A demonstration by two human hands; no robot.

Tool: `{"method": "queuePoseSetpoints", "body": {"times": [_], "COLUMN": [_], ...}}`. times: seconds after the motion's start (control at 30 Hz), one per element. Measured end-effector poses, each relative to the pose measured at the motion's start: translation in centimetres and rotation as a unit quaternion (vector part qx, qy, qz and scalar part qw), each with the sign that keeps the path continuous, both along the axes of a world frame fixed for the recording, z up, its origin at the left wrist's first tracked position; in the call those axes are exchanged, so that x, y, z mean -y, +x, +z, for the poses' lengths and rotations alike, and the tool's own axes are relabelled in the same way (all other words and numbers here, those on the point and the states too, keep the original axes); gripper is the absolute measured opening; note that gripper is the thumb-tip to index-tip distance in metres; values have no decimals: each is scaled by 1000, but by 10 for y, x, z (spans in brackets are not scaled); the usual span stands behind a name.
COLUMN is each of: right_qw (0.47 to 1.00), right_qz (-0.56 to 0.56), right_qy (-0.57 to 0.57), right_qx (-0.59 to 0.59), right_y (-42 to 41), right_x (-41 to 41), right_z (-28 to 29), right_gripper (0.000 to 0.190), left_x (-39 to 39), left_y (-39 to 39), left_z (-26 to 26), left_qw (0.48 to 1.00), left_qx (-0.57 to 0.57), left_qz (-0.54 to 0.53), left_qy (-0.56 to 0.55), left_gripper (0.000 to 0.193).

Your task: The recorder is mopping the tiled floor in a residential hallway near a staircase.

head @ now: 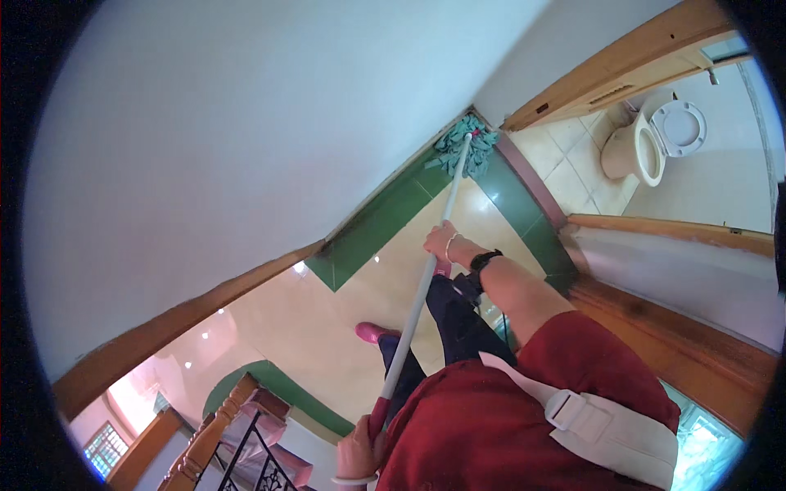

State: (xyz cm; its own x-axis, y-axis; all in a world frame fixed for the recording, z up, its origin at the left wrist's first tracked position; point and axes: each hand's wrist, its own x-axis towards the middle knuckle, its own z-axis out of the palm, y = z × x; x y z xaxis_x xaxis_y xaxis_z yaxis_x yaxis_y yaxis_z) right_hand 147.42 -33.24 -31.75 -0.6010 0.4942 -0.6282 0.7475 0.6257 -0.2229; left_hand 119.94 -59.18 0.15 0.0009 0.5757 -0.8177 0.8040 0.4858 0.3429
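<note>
A long-handled mop crosses the view, its pale pole (pixel 412 319) running diagonally from lower left to upper right. My right hand (pixel 443 240) is closed round the middle of the pole. Down at the pole's red end grip, my left hand (pixel 358 453) holds on near my hip. The mop's green fabric strands (pixel 465 147) lie spread on green border tiles in the corner where the white wall meets the doorway sill. A bracelet and a black wristband circle my right wrist and forearm; a white bangle is on my left wrist.
A toilet (pixel 635 150) with its lid raised stands past the reddish door sill (pixel 533 179). The wooden door frame (pixel 620 64) borders that opening. At lower left is a stair railing (pixel 206 436) of wood and black metal. My feet stand on glossy beige floor tiles (pixel 307 344).
</note>
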Motion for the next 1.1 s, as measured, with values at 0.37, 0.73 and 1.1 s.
{"method": "queuePoseSetpoints", "body": {"times": [0.37, 0.73, 1.1], "right_qw": [992, 874, 856], "right_qz": [53, 274, 271], "right_qy": [41, -213, -222], "right_qx": [-107, -340, -380], "right_y": [-124, -353, -441], "right_x": [45, 229, 278], "right_z": [42, 160, 160], "right_gripper": [15, 11, 13], "left_x": [31, 221, 216], "left_y": [-80, -137, -143], "left_z": [90, 267, 289], "left_qw": [985, 902, 914], "left_qx": [-129, -367, -341], "left_qz": [56, 213, 221], "left_qy": [99, 80, -4], "left_gripper": [34, 30, 29]}}
